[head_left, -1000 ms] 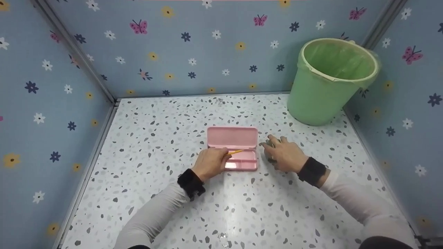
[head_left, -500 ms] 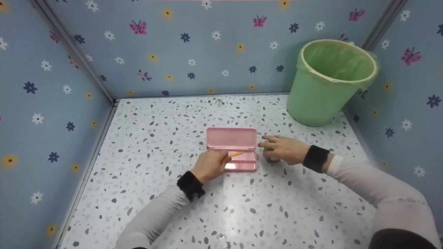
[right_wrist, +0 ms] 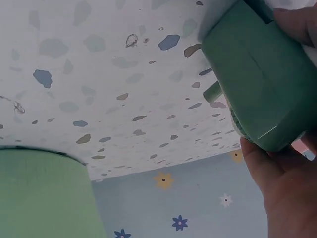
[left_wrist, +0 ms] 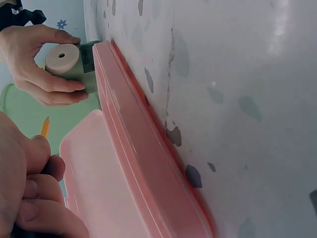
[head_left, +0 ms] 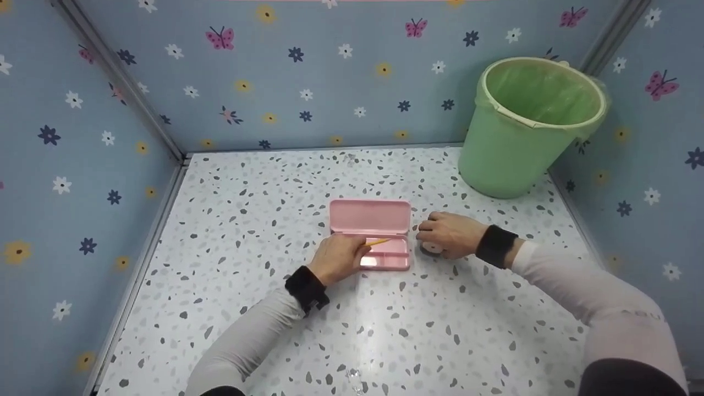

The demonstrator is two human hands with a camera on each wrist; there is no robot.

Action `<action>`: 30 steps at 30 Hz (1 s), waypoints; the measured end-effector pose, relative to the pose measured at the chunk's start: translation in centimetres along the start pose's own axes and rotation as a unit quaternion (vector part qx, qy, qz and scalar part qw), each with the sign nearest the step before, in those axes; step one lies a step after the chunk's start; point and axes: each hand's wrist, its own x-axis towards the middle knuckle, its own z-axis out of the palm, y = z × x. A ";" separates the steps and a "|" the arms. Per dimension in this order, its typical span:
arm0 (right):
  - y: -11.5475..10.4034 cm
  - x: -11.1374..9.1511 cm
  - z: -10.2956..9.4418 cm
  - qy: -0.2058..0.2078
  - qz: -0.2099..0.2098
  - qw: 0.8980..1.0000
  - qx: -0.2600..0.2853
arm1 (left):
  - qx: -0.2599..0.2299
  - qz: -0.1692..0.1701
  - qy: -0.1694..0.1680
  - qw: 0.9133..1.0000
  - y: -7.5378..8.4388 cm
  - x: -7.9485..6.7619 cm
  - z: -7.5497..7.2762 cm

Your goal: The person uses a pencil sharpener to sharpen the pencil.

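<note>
My left hand (head_left: 339, 257) pinches a short yellow pencil (head_left: 377, 242) over the front of an open pink pencil case (head_left: 370, 217). The pencil's sharpened tip points right, toward the other hand; most of its shaft is hidden by the fingers. To the right of the case, my right hand (head_left: 452, 235) grips a green pencil sharpener (right_wrist: 262, 79) with fingers and thumb around its body. In the left wrist view the sharpener's round beige face (left_wrist: 62, 58) shows a small dark hole. A stubby green knob (right_wrist: 213, 92) sticks out from its other side in the right wrist view.
A green lined bin (head_left: 506, 148) stands at the back right corner. Flower-patterned panels (head_left: 324, 71) enclose the speckled white table (head_left: 247, 220) at the back and both sides. The case's lid leans back behind its divided tray.
My right hand's spread fingers have curled in around the sharpener, and its forearm has swung outward. The left hand with the pencil stays nearly in place over the case.
</note>
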 end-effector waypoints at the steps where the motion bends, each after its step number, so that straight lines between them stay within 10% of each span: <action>1: 0.0 0.0 0.1 -0.004 0.007 1.000 0.005 | -0.004 -0.003 -0.007 1.000 0.0 0.1 0.0; 8: -1.0 0.4 0.6 -0.011 0.093 0.995 0.045 | -0.002 -0.003 -0.033 0.999 0.0 0.7 -0.1; 16: -2.6 1.0 1.3 -0.016 0.257 0.960 0.108 | 0.007 0.005 -0.066 0.998 0.3 2.1 0.4; 30: -3.1 0.9 1.8 0.011 0.302 0.944 0.136 | 0.016 0.013 -0.135 0.991 2.1 4.5 2.0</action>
